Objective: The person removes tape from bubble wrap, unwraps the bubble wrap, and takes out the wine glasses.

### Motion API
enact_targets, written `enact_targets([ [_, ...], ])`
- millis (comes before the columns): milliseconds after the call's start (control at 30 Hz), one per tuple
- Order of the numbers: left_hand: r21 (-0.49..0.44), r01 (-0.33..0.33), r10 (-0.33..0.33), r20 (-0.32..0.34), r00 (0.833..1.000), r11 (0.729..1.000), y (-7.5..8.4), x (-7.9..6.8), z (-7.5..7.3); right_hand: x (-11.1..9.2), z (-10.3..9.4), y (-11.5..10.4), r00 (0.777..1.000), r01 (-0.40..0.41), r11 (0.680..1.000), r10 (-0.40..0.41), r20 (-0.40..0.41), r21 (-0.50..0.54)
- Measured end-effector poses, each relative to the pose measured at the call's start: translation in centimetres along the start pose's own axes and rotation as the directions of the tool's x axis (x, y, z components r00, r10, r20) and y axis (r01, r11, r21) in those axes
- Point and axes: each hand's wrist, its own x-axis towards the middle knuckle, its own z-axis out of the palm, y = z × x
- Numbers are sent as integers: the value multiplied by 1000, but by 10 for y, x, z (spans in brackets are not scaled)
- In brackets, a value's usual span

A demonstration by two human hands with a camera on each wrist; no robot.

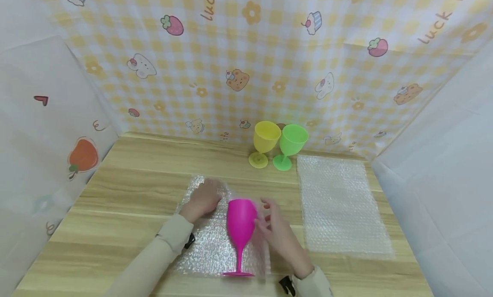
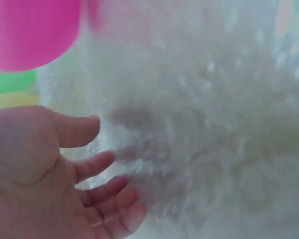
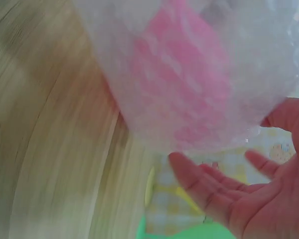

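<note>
A pink plastic goblet lies on its side on a sheet of bubble wrap, its base toward me. My left hand is at the sheet's far left part, with loosely bent fingers beside the wrap in the left wrist view. On the other side, my right hand is by the goblet's bowl at the sheet's right edge. The right wrist view shows the wrap lifted there, the goblet blurred through it. Thumb and fingers of that hand are spread around the wrap's edge; whether they touch it is unclear.
A yellow goblet and a green goblet stand upright at the back of the wooden table. Another bubble wrap sheet lies flat on the right. Patterned cloth hangs behind, with white cloth at both sides.
</note>
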Motion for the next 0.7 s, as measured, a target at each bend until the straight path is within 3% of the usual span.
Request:
enact_targets([
  [100,-27,-69,70,22,997,997,-1,-18,-7,-1,-7,5,997,62,998,-63,-45,-21],
  [200,3,-146,145,48,988,989,5,-41,-11,-2,-12,8,988,123,989,-130,-85,-84],
  [400,97,-214,203,107,973,972,14,-78,-9,-1,-17,12,964,210,927,-250,-95,-310],
  [533,137,-207,190,127,973,969,10,-85,-4,0,-19,17,980,144,912,-186,-73,-383],
  [700,125,-205,190,125,974,971,4,-88,1,3,-21,30,996,30,942,-57,-73,-335],
])
